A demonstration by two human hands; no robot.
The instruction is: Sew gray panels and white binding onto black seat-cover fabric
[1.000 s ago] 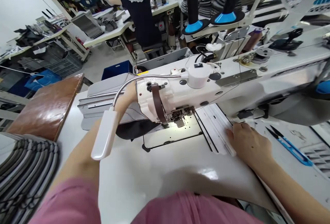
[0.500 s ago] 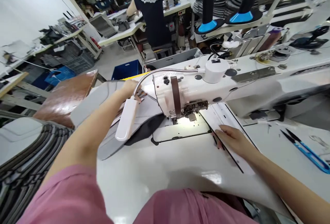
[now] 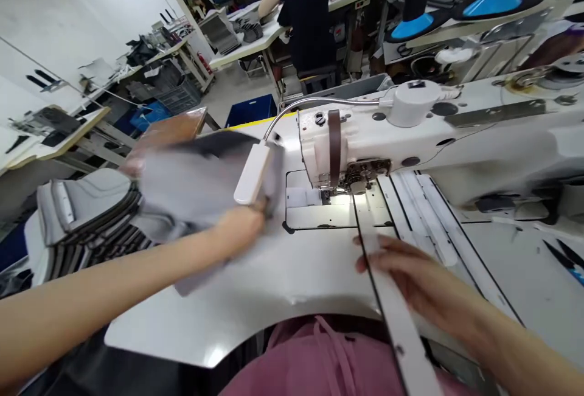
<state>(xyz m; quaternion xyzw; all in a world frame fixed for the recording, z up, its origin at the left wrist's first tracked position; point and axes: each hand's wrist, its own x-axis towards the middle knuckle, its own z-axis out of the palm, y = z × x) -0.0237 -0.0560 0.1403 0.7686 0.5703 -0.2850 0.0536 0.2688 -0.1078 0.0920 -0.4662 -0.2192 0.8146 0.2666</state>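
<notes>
A blurred grey fabric piece (image 3: 191,186) with a dark edge is in my left hand (image 3: 241,225), left of the sewing machine (image 3: 365,134). The fingers of that hand are closed on its right side. My right hand (image 3: 401,262) pinches a long white strip (image 3: 387,298) with a black edge. The strip runs from under the machine's needle area down toward my lap. A white lamp (image 3: 253,174) on a bendable metal neck hangs above my left hand.
Stacked grey pieces (image 3: 86,225) stand at the left beside the white table (image 3: 274,286). More white strips (image 3: 424,207) lie right of the needle. Blue-handled scissors (image 3: 568,259) rest at the far right. A seated person (image 3: 305,25) works behind.
The grey piece has come away from the machine, leftward and blurred, with my left hand nearer to me. My right hand now holds the white strip raised off the table. The view has shifted.
</notes>
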